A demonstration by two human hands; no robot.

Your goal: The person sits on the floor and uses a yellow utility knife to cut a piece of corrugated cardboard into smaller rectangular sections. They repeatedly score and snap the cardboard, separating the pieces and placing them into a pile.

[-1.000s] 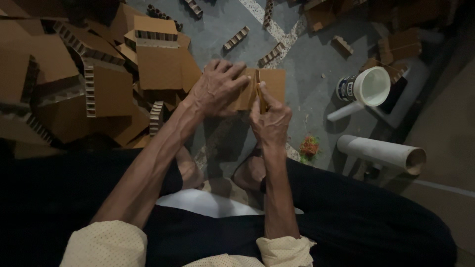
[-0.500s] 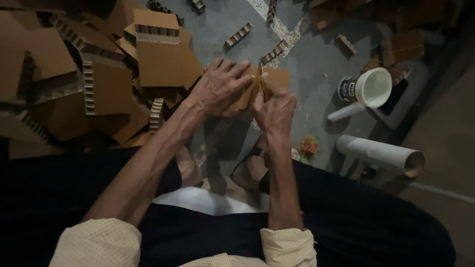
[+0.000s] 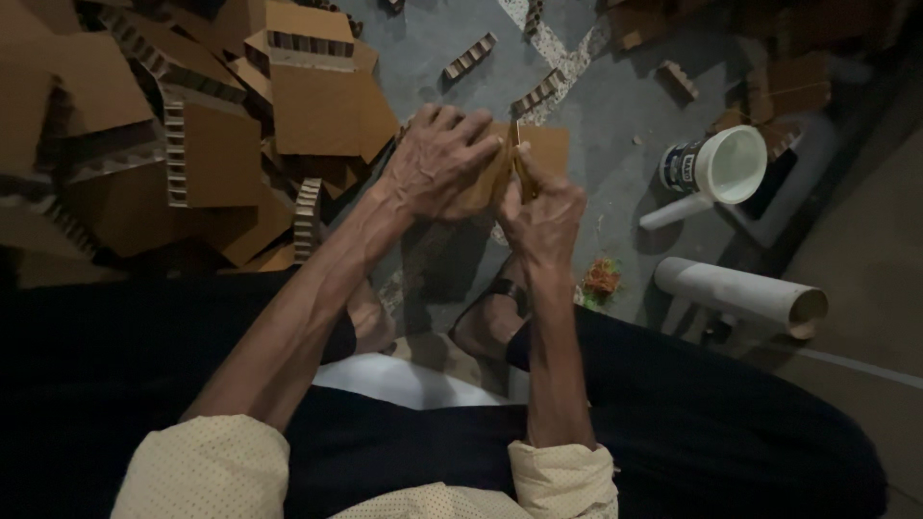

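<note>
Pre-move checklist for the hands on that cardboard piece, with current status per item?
1. Left hand on the cardboard piece: ok, its fingers lie over the top of the piece.
2. Right hand grip: ok, it pinches the piece's near edge from below.
3. Thin upright strip between the hands: cannot tell whether it is seated in the piece.
4. Piece clear of the floor: ok, it is held up above the grey floor.
5. White tub and cardboard tube: ok, both lie to the right, apart from the hands.
6. Cardboard pile: ok, on the left, not touching the hands.
</note>
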